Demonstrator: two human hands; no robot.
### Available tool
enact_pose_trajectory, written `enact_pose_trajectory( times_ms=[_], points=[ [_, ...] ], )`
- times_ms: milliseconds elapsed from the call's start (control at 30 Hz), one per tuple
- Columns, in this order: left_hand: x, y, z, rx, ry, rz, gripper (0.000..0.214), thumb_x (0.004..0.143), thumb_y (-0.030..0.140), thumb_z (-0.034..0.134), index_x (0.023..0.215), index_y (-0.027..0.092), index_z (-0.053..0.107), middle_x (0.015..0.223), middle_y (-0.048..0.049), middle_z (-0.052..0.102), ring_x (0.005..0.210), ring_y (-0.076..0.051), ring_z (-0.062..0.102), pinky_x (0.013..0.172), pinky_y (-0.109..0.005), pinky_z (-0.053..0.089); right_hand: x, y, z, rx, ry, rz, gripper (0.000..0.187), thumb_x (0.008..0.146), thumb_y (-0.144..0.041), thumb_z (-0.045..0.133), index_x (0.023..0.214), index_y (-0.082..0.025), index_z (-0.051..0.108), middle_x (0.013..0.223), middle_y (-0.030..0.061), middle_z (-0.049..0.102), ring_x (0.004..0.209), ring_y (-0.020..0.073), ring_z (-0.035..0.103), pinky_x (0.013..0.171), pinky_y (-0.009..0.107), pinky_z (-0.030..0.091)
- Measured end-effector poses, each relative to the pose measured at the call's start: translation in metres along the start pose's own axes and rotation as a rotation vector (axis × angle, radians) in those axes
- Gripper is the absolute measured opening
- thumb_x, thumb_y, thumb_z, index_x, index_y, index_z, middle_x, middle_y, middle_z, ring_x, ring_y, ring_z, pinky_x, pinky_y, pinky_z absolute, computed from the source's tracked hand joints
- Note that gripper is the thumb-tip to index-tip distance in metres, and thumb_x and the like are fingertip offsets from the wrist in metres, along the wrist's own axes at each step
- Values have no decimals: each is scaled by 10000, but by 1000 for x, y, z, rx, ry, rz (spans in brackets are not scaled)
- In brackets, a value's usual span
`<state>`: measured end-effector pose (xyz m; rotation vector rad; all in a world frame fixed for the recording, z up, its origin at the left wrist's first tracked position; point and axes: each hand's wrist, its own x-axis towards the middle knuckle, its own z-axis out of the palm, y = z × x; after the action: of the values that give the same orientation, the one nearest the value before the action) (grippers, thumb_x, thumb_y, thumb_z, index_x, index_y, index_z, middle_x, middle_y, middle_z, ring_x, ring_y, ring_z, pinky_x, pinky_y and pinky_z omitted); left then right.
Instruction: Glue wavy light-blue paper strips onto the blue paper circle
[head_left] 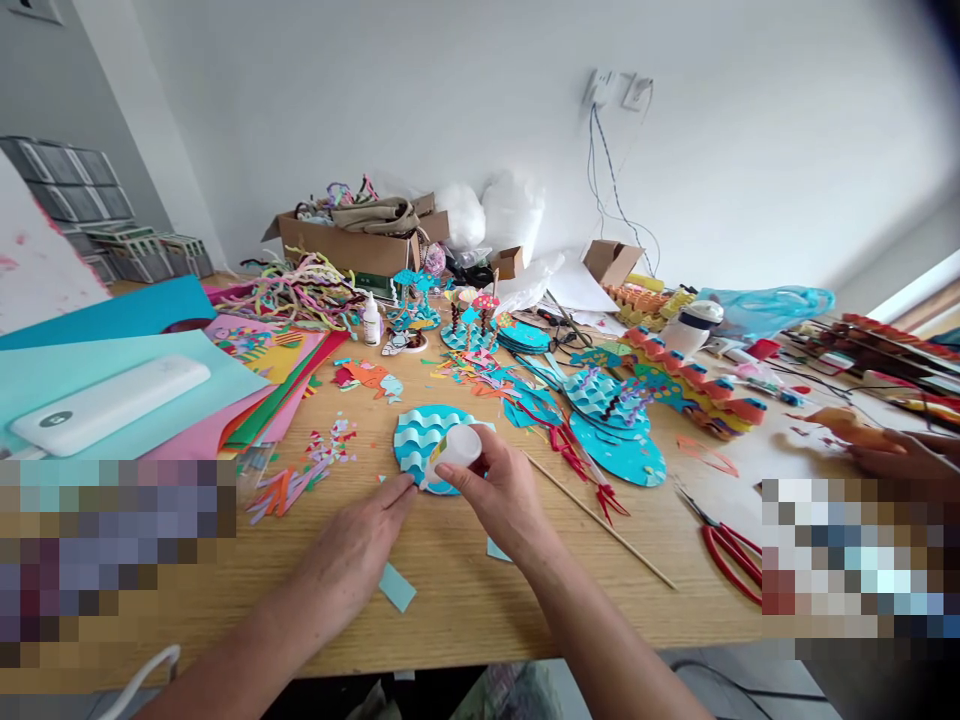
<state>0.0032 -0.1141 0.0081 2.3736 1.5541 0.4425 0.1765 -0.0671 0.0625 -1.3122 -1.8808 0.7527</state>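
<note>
My right hand (501, 490) grips a small white glue bottle (454, 450), tipped nozzle-down toward the near edge of a round blue paper disc with layered wave strips (420, 432). My left hand (360, 545) rests on the wooden table (450, 610), its fingertips pinched at the disc's near left edge by the nozzle. What those fingertips hold is too small to make out. A light blue paper strip (396, 587) lies close to my left wrist.
Stacked coloured paper sheets (150, 370) and a white power bank (112, 400) lie left. Finished blue discs (615, 430), a wooden skewer (600, 520) and red scissors (731, 555) lie right. Another person's hand (900, 455) works at far right. Cardboard boxes (352, 245) stand at the back.
</note>
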Motion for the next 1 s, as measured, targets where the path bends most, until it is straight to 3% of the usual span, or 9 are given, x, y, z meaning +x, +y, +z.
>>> enact_pose_trajectory(
  times_ms=[367, 600, 1000],
  points=[
    [4, 2, -1, 50, -49, -30, 555, 771, 22, 273, 1282, 166, 436, 1386, -52, 414, 1193, -183, 467, 985, -349, 387, 2, 5, 6, 90, 14, -26, 142, 679, -261, 650, 726, -192, 535, 607, -35, 499, 551, 114, 438, 490, 206, 314],
    [6, 8, -8, 82, -148, -89, 547, 780, 37, 290, 1294, 170, 421, 1418, -47, 361, 1209, -201, 450, 973, -342, 398, 3, 7, 8, 148, 16, -44, 153, 664, -272, 653, 696, -200, 522, 590, -44, 483, 544, 110, 416, 485, 203, 311],
    [3, 4, -1, 71, -86, -64, 541, 797, 47, 278, 1297, 198, 420, 1405, -26, 389, 1202, -187, 457, 983, -332, 382, 4, -1, 7, 114, 50, -99, 261, 690, -400, 606, 592, -198, 473, 556, -48, 443, 526, 101, 371, 481, 209, 283]
  ],
)
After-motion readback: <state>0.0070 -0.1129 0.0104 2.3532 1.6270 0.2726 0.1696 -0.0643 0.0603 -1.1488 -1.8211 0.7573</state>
